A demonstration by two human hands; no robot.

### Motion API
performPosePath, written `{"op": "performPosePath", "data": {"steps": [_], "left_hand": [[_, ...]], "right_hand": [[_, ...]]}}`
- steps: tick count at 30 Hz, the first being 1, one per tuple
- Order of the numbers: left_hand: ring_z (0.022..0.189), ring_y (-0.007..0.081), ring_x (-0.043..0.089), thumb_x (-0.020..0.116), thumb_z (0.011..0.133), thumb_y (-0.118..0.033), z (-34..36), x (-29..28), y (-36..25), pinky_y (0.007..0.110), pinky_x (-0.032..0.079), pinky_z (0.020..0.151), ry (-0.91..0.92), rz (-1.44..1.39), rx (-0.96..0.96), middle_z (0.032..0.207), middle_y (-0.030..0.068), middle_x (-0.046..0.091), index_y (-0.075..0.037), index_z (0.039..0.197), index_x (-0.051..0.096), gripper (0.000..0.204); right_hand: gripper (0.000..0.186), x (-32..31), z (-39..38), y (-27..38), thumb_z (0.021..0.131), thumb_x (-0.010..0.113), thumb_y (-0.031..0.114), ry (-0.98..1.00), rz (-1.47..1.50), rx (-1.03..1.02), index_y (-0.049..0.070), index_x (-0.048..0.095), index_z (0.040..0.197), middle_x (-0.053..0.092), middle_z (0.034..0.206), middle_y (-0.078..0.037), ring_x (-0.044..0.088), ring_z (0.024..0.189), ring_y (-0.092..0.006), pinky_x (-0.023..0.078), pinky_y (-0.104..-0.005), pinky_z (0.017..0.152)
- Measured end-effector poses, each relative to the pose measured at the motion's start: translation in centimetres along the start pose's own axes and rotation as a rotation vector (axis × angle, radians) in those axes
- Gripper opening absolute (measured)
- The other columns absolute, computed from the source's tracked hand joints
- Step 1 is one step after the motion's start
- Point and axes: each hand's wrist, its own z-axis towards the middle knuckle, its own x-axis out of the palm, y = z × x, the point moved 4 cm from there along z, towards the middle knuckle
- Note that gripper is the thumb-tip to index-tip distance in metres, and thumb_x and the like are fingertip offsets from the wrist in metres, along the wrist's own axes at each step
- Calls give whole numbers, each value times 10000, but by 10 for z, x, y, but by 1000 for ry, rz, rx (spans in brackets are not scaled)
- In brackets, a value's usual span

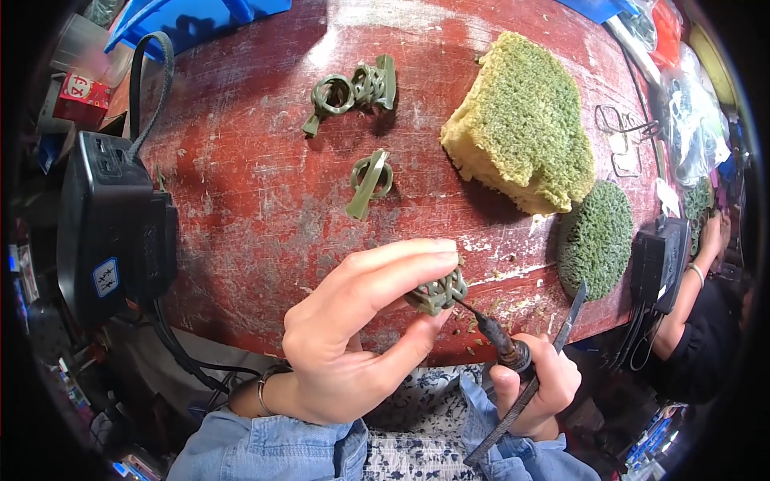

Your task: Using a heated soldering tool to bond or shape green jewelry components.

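Between thumb and fingers of my left hand [361, 325] is an openwork green piece [439, 295], lattice-like and much like the loose rings. My right hand [544, 385] is closed round a dark pen-shaped tool [504, 343], whose thin tip reaches the green piece's right side. Held in the same hand is a slim metal tool [571, 317] with a flat, blade-like upper end and a textured dark shaft pointing down toward my lap. Beyond my left hand lies one green ring [370, 184] with a flared stem. Farther back, more green rings [353, 92] sit together.
The worn red table [241, 232] carries a yellow-green sponge block [521, 120] and a green oval pad [597, 240] at right. A black box with cables [108, 208] stands left, a smaller black box [659, 264] right. Blue bins [184, 24] edge the back. Another person's arm [686, 297] shows far right.
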Motion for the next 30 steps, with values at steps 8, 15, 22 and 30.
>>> {"op": "performPosePath", "data": {"steps": [8,15,22,30], "left_hand": [[1025,210,552,578,683,172,-1,-1,2,258,504,811,172,31,22,1140,203,502,58,1071,531,407],[915,231,615,678,642,98,0,0,0,297,493,793,2,-17,-39,1002,162,626,21,987,623,358],[929,209,610,665,666,100,0,-1,2,270,518,757,17,-43,-52,1024,158,614,18,1011,607,359],[950,189,603,653,675,110,0,-1,4,250,535,728,54,-41,-6,1054,159,598,9,1034,599,377]], "right_hand": [[389,0,3,2,723,716,389,-6,14,3,30,605,822,553,546,-49,559,431,-197,436,-274,414],[389,2,-1,-2,755,677,418,-49,46,-23,37,611,804,560,555,-32,552,426,-193,437,-277,416],[397,1,-2,-1,753,677,424,-35,37,-11,35,611,799,563,557,-28,551,428,-189,434,-274,415],[409,3,1,1,709,717,420,-3,-20,-3,39,606,811,542,537,-35,548,424,-194,433,-272,417]]}}
